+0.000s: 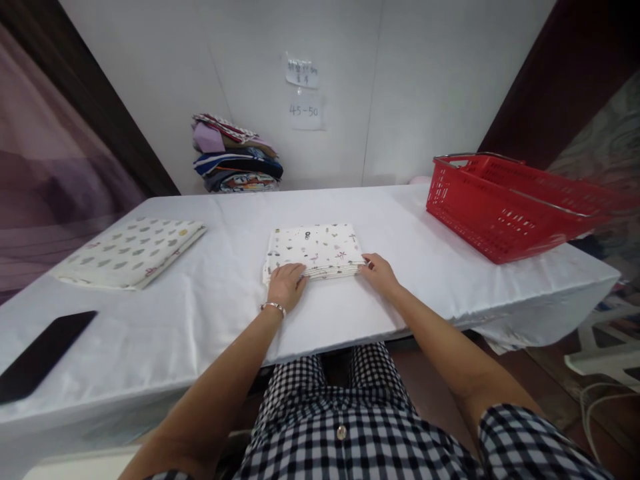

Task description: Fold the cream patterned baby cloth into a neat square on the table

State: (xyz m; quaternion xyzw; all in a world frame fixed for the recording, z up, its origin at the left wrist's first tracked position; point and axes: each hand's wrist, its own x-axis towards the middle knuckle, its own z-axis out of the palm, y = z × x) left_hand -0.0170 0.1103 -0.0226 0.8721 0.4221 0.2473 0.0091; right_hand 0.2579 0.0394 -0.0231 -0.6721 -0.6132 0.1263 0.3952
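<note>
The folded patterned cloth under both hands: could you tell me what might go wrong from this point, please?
1. The left hand and right hand press only the near edge of the folded patterned cloth; the far layers are free and might slide out of line.
2. The white table cover is wrinkled and loose, so pulling the cloth could drag it.
3. The black phone lies near the table's front left edge and might be knocked off.

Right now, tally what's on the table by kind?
Folded cloths lying flat: 2, one under both hands, one at the left
Stack of folded cloths by the wall: 1
Red basket: 1
Black phone: 1
Total: 5
</note>
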